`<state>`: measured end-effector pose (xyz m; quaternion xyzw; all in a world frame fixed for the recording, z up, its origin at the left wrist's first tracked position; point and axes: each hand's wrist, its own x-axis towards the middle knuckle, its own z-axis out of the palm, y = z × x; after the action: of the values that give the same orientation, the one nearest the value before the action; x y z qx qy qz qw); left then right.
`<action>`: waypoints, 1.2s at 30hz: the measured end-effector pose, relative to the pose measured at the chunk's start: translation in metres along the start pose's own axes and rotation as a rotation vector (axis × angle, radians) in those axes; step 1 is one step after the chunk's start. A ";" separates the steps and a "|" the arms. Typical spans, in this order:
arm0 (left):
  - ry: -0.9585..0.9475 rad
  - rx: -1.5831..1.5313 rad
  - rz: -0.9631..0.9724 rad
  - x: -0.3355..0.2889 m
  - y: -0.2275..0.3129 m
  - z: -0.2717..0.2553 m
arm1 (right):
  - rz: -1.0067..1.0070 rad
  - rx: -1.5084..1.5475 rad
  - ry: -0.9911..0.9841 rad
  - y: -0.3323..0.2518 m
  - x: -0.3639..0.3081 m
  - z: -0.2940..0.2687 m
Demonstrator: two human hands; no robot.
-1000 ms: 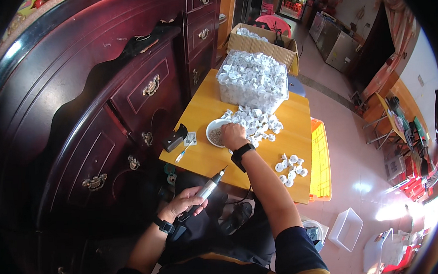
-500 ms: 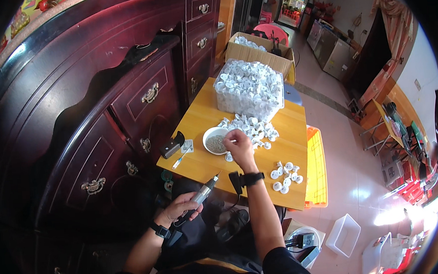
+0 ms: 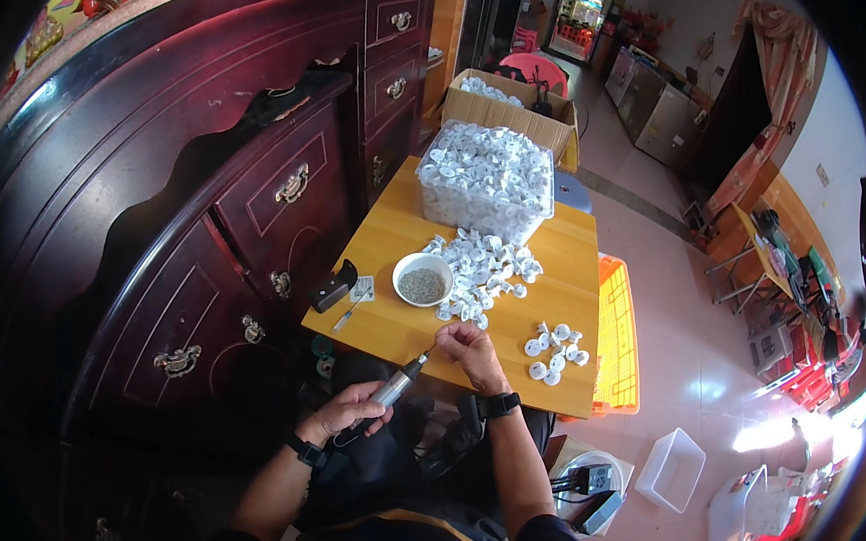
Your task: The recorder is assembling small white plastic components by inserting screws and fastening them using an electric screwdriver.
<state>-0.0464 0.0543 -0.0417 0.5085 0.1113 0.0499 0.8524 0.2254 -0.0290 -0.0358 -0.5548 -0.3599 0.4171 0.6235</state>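
My left hand (image 3: 348, 413) is wrapped round a silver and black electric screwdriver (image 3: 392, 386), its thin bit angled up to the right. Close by the bit's tip is my right hand (image 3: 471, 355), thumb and fingertips pinched over the table's near edge. Whatever lies in that pinch is too small to make out. Beyond it stands a white bowl (image 3: 425, 304) with many tiny grey metal pieces (image 3: 422, 285). A loose pile of white plastic parts (image 3: 487, 262) spreads beside the bowl. Several more such parts (image 3: 554, 352) form a separate group at the right.
On the wooden table (image 3: 573, 282) a clear tub (image 3: 538, 203) heaped with white parts stands behind the pile. A black object (image 3: 335, 288) and a small card (image 3: 362, 290) lie left. Dark drawers (image 3: 294, 185) flank the table; a yellow crate (image 3: 616, 339) stands right.
My right hand has drawn back from the bowl toward me, to the screwdriver's tip. The screwdriver stays in my left hand. The whole view has shifted slightly.
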 end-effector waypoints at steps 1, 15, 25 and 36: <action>-0.001 0.005 -0.003 0.000 0.001 0.001 | 0.019 0.034 -0.026 0.000 0.001 0.000; 0.004 0.041 -0.016 0.003 0.002 0.000 | 0.091 -0.012 -0.242 -0.010 0.010 -0.015; -0.013 0.004 -0.032 -0.003 -0.002 0.001 | 0.166 -0.009 -0.415 -0.019 0.017 -0.026; 0.032 -0.023 0.033 0.001 0.000 -0.003 | 0.025 -0.179 -0.036 -0.027 0.015 -0.034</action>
<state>-0.0457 0.0573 -0.0430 0.4995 0.1161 0.0736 0.8554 0.2654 -0.0295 -0.0139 -0.6050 -0.4000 0.4010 0.5595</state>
